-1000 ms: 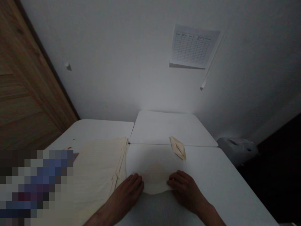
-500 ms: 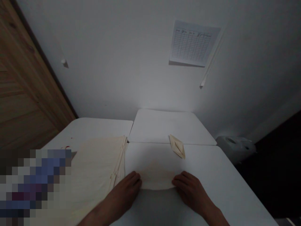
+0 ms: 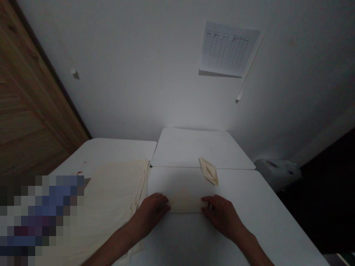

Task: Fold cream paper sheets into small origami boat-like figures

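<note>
A thin cream sheet (image 3: 185,205) lies on the white table in front of me, its near edge straight like a fold. I cannot tell whether it is cloth or paper. My left hand (image 3: 156,208) grips its left end between thumb and fingers. At the right end, my right hand (image 3: 215,210) pinches it the same way. Just beyond the right hand rests a small cream folded piece (image 3: 209,171), diamond-shaped with a crease along its middle. Left of my left hand is a stack of larger cream sheets (image 3: 113,199) with uneven edges, partly under my left forearm.
White tables (image 3: 199,147) stand pushed together against a wall, with seams between them. A printed chart (image 3: 229,50) hangs on the wall. Wooden boards (image 3: 27,111) border the left. A pale plastic-looking bundle (image 3: 277,171) sits beyond the right edge. A blurred-out patch covers the lower left.
Both hands have moved slightly away from me with the sheet's near edge, and the strip between them is narrower. The right fingers now show a pinch. The stack and the diamond-shaped piece stay put.
</note>
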Motion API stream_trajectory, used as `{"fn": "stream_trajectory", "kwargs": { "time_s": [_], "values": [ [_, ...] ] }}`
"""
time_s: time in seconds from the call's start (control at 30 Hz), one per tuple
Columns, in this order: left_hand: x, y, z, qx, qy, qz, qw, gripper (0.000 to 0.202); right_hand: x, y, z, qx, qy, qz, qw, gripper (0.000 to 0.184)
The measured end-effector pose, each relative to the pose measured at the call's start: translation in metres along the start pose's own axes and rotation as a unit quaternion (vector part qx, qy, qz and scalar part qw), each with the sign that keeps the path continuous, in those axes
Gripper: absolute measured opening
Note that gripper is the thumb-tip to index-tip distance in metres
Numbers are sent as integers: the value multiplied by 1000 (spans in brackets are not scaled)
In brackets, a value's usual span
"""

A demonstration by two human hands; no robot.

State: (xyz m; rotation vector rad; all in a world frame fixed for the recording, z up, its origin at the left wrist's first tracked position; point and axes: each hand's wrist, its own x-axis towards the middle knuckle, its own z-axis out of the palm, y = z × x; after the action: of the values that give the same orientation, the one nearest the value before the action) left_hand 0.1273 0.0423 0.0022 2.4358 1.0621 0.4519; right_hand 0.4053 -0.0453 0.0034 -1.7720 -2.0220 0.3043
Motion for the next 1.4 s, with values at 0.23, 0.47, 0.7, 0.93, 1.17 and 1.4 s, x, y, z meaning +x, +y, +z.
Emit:
{"fn": "stream_trajectory", "kwargs": {
  "time_s": [0.23,0.47,0.7,0.93,1.17,1.4],
  "values": [
    [6,4,-6,-18,-30,-4,999,14,14,-16,0,25,-7,-46,999,20],
    [10,6,-8,-15,-38,-11,999,14,28,-18,12,42,-52,-39,997,23],
    [6,-1,-2,-16,-33,-2,999,12,26,-15,19,70,-42,-2,997,32],
    [9,2,-2,5,-35,-10,999,12,27,-16,17,81,-43,8,996,32],
    [5,1,6,33,-19,-8,999,14,28,-17,17,83,-46,16,995,32],
    [-10,2,17,208,46,201,956,45,28,-15,18,73,-53,9,996,34]
  ]
}}
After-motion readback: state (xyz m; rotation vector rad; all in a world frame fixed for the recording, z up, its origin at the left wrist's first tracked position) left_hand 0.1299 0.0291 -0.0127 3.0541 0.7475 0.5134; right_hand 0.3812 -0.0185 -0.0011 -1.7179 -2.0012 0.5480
